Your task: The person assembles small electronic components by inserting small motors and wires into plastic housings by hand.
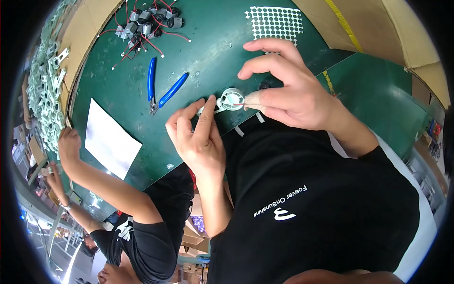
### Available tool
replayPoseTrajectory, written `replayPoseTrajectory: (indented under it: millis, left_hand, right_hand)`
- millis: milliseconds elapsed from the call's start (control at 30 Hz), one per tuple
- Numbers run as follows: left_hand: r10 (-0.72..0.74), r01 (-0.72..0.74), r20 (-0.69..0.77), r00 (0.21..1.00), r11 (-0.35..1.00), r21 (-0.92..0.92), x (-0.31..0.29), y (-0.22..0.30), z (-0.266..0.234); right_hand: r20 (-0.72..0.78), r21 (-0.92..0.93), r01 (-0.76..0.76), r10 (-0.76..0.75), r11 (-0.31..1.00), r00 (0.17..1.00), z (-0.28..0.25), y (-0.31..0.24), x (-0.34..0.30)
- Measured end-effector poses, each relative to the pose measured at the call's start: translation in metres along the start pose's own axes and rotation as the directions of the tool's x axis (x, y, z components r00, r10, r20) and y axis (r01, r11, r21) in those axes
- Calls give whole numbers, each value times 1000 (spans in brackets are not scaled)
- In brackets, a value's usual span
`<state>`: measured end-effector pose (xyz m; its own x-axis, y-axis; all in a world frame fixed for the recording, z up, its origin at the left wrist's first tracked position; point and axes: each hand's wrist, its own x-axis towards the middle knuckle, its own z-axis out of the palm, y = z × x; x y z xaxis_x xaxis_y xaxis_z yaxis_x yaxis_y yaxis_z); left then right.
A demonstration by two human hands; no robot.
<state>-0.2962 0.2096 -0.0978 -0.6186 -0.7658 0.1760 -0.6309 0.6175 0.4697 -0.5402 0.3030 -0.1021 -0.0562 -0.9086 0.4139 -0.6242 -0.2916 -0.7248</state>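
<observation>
On the green table's front edge lies a pale green plastic housing with a round spoked ring (232, 99). My left hand (198, 142) is closed on the housing's narrower left end, its fingers bent over it. From the right, my right hand (302, 97) reaches to the ring. Its thumb and a finger, both with beige coverings on the tips, are pinched together at the ring's right side, where a short red wire (239, 104) shows. The other fingers of this hand stay raised and curved. A small dark round part (263, 86) sits behind the pinched fingers, partly hidden.
Blue-handled cutters (151, 80) lie spread beyond my left hand. Small motors with red wires (146, 23) are heaped at the back. A perforated white sheet (276, 22) lies back right, white paper (111, 137) left. A co-worker's arm (104, 182) reaches toward piled pale green parts (47, 104).
</observation>
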Motion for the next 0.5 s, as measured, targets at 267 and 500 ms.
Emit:
replayPoseTrajectory:
  millis: [267,500]
  left_hand:
    - [-42,42,-9,999,999,-34,-7,-2,3]
    - [-66,66,8,998,996,-63,-5,-4,6]
  right_hand:
    - [18,-130,27,-25,991,1000,23,-5,11]
    - [45,-164,18,-10,986,999,26,-4,14]
